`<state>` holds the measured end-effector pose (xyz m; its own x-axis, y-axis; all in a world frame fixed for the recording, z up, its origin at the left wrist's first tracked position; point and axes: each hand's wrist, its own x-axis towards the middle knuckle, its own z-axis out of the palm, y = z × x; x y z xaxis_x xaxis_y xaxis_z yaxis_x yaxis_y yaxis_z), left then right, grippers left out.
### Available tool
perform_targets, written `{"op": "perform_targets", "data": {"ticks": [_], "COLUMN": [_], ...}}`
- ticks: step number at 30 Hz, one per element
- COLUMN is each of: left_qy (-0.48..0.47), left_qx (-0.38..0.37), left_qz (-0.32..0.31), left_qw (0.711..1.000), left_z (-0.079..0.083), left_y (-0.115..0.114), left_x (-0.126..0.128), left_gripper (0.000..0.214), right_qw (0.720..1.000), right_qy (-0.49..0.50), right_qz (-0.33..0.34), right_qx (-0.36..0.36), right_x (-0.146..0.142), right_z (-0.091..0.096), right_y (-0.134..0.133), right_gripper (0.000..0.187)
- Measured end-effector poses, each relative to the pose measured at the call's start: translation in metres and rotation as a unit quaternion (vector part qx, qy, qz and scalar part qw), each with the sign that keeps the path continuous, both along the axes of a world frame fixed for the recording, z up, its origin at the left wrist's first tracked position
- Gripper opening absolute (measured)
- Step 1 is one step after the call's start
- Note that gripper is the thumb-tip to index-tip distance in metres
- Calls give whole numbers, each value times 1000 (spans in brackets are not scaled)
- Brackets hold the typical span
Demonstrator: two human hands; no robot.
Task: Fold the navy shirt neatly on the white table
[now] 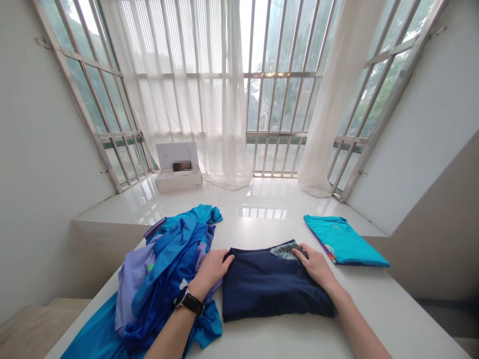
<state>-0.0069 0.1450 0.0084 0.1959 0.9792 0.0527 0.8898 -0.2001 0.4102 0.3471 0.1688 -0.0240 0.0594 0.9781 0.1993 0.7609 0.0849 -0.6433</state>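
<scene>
A folded navy blue garment [269, 289] lies in front of me on the white table, with a grey patterned patch showing at its upper right edge. My left hand [215, 267], a black watch on its wrist, pinches the garment's upper left corner. At the upper right corner, beside the patterned patch, my right hand [314, 264] grips the cloth between thumb and fingers. Left of the garment is a loose heap of blue and lilac clothes [168, 279], partly behind my left forearm. A neatly folded turquoise shirt [344, 242] rests to the right.
An open white box [178, 182] stands on the windowsill at the back left. Sheer white curtains [224, 99] hang before the barred windows. The white table [262, 339] reaches up to the sill, with walls on both sides.
</scene>
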Motion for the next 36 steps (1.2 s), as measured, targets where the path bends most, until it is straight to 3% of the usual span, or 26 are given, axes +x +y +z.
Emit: {"op": "perform_targets", "data": {"ticks": [2,8,18,24,30,36], "left_qy": [30,71,26,-41,-21,-52], "left_qx": [-1,-8,14,18,-31,2], "left_qz": [21,22,-6,-45,-44,-10], "left_qw": [999,997,1000,998,998,999], "left_z": [-1,-1,-2,-5,-3,-3], "left_y": [-1,-5,-6,-4,15,14], "left_x": [2,6,3,2,5,10], "left_gripper": [33,29,20,35,29,21], "right_qw": [1000,989,1000,999,997,997], "right_qy": [6,88,15,-31,-51,-45], "right_qz": [0,105,9,0,-24,-28], "right_qx": [-6,-61,-10,-32,-44,-56], "right_x": [3,12,15,18,22,22], "right_z": [2,14,5,-2,-7,-5], "right_y": [-1,-7,-3,2,5,6], "right_gripper": [39,45,45,43,39,40]}}
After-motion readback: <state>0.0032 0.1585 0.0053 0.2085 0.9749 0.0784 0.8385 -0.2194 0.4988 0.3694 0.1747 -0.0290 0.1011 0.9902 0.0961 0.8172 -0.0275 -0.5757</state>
